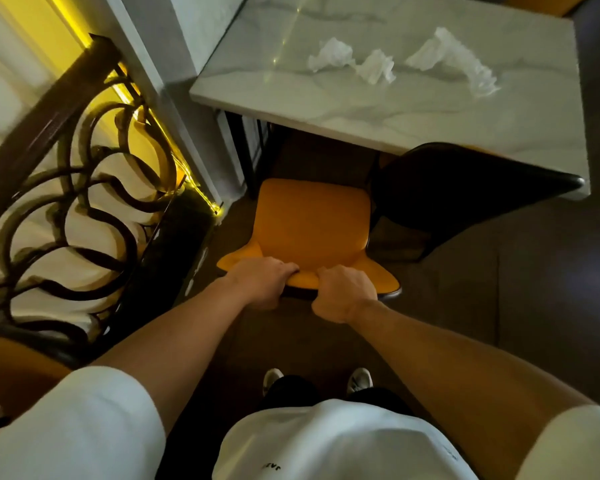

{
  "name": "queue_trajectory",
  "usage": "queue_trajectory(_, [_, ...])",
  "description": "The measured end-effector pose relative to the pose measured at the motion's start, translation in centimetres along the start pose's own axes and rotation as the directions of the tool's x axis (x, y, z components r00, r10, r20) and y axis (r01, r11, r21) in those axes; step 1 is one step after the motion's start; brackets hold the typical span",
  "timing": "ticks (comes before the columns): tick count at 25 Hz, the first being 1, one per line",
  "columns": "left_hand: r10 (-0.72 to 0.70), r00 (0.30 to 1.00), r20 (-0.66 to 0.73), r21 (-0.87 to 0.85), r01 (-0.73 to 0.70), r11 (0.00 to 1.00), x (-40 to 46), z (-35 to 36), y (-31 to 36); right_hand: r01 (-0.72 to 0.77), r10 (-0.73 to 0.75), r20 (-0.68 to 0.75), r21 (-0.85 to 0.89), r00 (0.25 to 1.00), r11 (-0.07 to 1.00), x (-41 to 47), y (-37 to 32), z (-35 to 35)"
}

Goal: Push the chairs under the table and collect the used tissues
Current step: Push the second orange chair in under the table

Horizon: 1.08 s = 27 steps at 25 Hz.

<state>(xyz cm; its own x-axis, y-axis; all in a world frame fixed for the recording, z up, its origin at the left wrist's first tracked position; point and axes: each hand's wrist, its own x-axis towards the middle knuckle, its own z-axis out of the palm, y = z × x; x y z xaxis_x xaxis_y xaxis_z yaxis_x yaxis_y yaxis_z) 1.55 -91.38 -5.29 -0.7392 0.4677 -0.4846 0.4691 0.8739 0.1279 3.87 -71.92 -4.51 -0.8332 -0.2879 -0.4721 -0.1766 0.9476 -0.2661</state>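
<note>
three tissues (378, 65) uncollected on table (430, 112). dark chair (465, 188) tucked; orange chair (312, 226) out, left hand (260, 280), right hand (343, 292) fingers clamped on backrest.

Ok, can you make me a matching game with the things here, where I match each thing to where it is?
Things:
1. crumpled white tissues
2. orange padded chair
3. dark chair with a black back
4. left hand

Places:
A. already tucked under the white marble table, right side
B. lying on the tabletop
C. gripping the chair back beside the right hand
D. pulled out, seat showing in front of the table

Pairs: 1-B, 2-D, 3-A, 4-C
</note>
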Motion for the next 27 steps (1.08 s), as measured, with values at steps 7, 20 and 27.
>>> queue_trajectory(7, [0.071,0.997,-0.029,0.042,-0.070,0.997,1.1,-0.2,-2.9,-0.002,-0.001,-0.060,-0.058,0.998,0.998,1.5,-1.4,0.0])
queue_trajectory(20, [0.088,0.993,-0.078,0.035,-0.086,0.996,0.1,0.2,-2.8,0.013,-0.022,-0.110,-0.084,0.994,0.996,0.2,0.8,1.0])
queue_trajectory(27, [0.173,0.982,-0.072,0.077,-0.168,0.983,0.9,0.0,-5.3,0.077,-0.100,-0.095,-0.222,0.990,0.972,1.9,-0.5,0.1])
